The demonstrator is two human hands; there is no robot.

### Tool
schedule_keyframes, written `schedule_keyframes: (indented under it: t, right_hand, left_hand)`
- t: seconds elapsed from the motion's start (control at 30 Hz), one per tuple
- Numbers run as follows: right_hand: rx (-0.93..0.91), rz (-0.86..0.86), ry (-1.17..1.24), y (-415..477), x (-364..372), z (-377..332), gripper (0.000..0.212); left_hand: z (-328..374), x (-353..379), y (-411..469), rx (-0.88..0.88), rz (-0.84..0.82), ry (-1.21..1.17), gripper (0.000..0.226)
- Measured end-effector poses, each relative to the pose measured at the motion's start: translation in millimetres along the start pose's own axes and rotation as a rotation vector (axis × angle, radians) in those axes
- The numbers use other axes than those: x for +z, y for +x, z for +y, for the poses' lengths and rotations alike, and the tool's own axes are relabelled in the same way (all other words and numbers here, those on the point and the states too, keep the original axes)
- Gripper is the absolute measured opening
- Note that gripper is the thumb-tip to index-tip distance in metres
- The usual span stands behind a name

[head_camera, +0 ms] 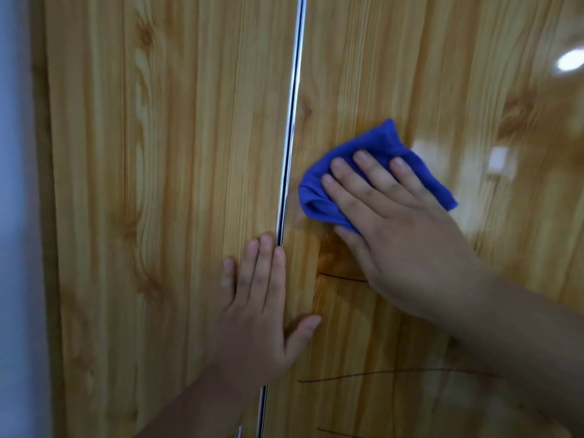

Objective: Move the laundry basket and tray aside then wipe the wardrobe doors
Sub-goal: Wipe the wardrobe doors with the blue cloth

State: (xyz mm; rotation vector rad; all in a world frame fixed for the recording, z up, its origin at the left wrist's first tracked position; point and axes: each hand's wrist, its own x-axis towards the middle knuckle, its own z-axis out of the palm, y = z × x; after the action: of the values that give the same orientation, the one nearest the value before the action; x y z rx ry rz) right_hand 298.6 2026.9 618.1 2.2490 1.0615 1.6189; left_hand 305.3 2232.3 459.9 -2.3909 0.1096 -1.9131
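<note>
My right hand lies flat, fingers straight and a little spread, pressing a blue cloth against the right door, just beside the metal trim that runs down between the two doors. My left hand is flat as well. Its fingers are together on the left door, touching the trim, and the thumb reaches across onto the right door. Neither hand pinches anything.

The cloth looks soft, light and bunched. I judge it would crumple or slide out from under a flat palm if I eased off, so I want my weight on its middle and the loose corners trailing. The doors are stiff, glossy panels and probably slick, so the cloth should glide with little drag. A hard push might make a door give, which is likely why my left hand braces the seam.

A pale wall borders the left door. A bright glare sits high on the right door. Thin dark lines cross that door below my right hand, and I cannot tell whether they are marks that would wipe off or scratches. My left hand and forearm cover the lower trim, so they stand in the way of any downward stroke there. Neither basket nor tray shows in my view.
</note>
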Motion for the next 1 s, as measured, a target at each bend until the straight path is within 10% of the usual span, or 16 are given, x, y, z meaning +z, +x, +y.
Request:
schedule_keyframes:
  t: [0.4, 1.0]
  right_hand:
    - [-0.065, -0.002, -0.018, 28.6, 4.4, -18.8, 0.057]
    - [0.101, -0.144, -0.090, -232.7, 4.1, 68.6, 0.056]
  left_hand:
    - [-1.1, 2.0, 0.0, 0.015, 0.015, -0.012, 0.087]
    - [0.5, 1.5, -0.3, -0.005, 0.021, -0.015, 0.088]
